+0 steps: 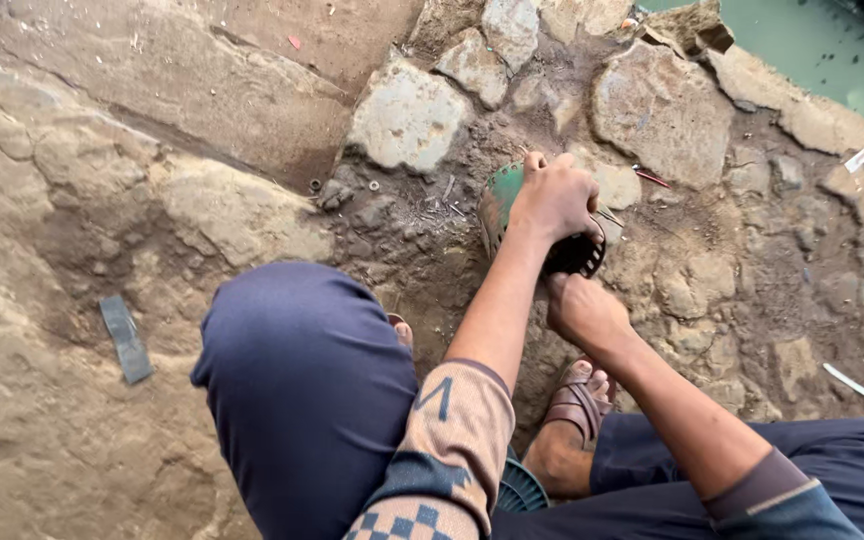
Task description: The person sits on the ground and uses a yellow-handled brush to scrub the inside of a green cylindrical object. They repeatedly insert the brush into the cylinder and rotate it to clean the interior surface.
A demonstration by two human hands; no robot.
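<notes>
A green metal part [501,190], round and rusty at its edge, sits on the ground [252,210] among stones, just ahead of the person's feet. Its dark underside or a black piece joined to it shows at the lower right; which it is cannot be told, since the hands cover most of it.

The left hand [554,198] lies on top of the part, fingers curled over its far rim and gripping it. The left arm crosses in from a patterned brown and blue sleeve [452,430]. The right hand [584,312] is just below the part, closed into a loose fist at the dark edge; whether it pinches something small there is not clear. Its arm runs back to a dark blue cuff [767,490].

Below the hands a foot in a brown sandal [580,405] rests on the dirt, and a knee in dark blue trousers [302,380] fills the lower middle of the view.

Around the part lie small nuts and bits of metal [372,186] in dark soil. A red-handled thin tool [651,178] lies to the right of the part. A large pale stone [407,118] sits just behind, and another stone [662,110] to the right. A flat grey strip [125,338] lies well apart at the left. Green water [832,50] shows in the top right corner.
</notes>
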